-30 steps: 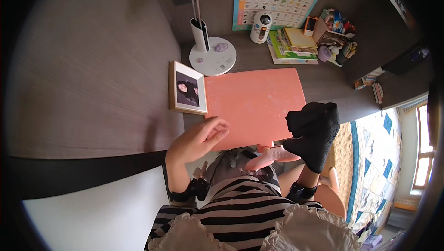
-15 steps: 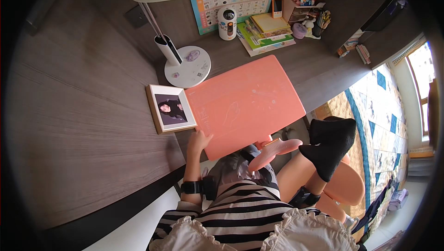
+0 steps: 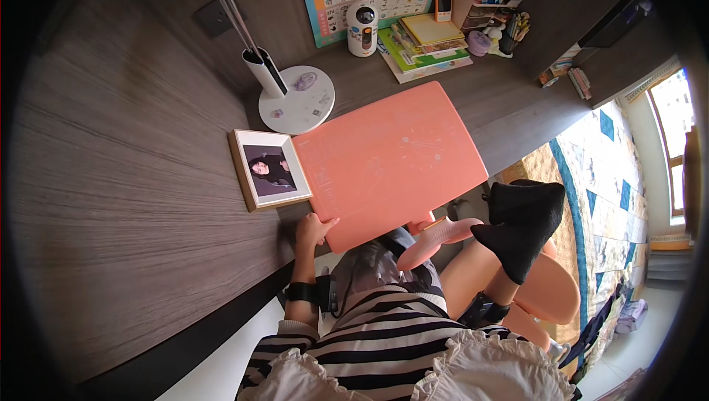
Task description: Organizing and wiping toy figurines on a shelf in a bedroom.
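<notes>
A large pink board with rounded corners and faint white drawings lies slanted in front of me. My left hand grips its near left edge, thumb on top and fingers curled at the side. Just above that hand stands a framed photo, touching or nearly touching the board. On the right, a loose black cloth-like piece hides my right hand; its exact kind is unclear. The bare wrist below it wears a black band. A curved pink part sits between the board's near edge and the black piece.
A white desk lamp stands behind the frame. Farther back are a white rounded device, stacked books, a stationery holder and a wall chart. A pink chair and a bed are at right.
The whole view has shifted slightly. My left hand has slid a little toward me along the board's edge. The black piece has tilted or shifted slightly.
</notes>
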Motion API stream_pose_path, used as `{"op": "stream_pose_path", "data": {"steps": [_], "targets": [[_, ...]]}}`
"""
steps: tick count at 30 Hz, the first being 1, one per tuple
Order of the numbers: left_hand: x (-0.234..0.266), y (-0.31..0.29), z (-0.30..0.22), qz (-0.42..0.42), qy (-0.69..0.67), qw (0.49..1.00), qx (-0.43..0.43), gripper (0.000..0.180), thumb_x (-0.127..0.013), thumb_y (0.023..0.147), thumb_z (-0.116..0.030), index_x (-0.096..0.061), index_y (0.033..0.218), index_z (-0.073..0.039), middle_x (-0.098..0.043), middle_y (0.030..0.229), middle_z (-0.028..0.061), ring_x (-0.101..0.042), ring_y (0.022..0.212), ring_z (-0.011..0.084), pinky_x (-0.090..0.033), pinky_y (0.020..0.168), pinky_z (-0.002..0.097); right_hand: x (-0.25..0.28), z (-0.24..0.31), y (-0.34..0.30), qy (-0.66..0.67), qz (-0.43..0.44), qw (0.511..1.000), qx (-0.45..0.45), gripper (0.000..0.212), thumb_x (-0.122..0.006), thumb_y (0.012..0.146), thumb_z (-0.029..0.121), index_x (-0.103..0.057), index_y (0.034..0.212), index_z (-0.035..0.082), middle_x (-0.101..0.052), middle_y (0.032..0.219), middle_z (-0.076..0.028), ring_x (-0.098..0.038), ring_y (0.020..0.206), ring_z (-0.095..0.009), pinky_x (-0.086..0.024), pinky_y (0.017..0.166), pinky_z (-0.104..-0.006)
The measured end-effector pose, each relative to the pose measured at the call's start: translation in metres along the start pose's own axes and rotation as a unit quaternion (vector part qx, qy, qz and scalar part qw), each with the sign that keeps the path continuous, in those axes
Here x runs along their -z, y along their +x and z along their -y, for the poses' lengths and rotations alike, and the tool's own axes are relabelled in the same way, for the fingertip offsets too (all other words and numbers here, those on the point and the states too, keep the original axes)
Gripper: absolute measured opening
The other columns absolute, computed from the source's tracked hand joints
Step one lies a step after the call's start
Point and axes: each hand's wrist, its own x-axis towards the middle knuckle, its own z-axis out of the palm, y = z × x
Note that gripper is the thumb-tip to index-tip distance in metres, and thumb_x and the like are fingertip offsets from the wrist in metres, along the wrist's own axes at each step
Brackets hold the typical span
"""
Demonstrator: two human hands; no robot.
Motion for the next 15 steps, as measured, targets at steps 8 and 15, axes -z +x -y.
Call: {"op": "stream_pose_path", "data": {"steps": [8, 15], "targets": [[0.001, -0.004, -0.02, 0.003, -0.035, 0.999, -0.02, 0.044, -0.067, 0.068, -0.044, -0.063, 0.068, 0.0, -0.057, 0.048, 0.0107, -0.057, 0.039, 0.0188, -0.048, 0.043, 0.028, 0.009, -0.004, 0.003, -0.015, -0.004, 1.0, -0.001, 0.023, -0.06, 0.029, 0.016, -0.041, 0.041, 0.013, -0.04, 0.043, 0.0, -0.044, 0.041, -0.016, -0.028, 0.043, -0.0247], [-0.011, 0.004, -0.019, -0.008, -0.086, 0.996, -0.023, 0.042, -0.068, 0.069, -0.041, -0.063, 0.063, 0.001, -0.055, 0.045, 0.0103, -0.055, 0.036, 0.0172, -0.047, 0.04, 0.0266, 0.009, -0.009, 0.013, -0.005, -0.001, 1.0, 0.008, 0.022, -0.06, 0.03, 0.016, -0.041, 0.041, 0.013, -0.04, 0.042, 0.0, -0.043, 0.04, -0.016, -0.028, 0.043, -0.024]]}}
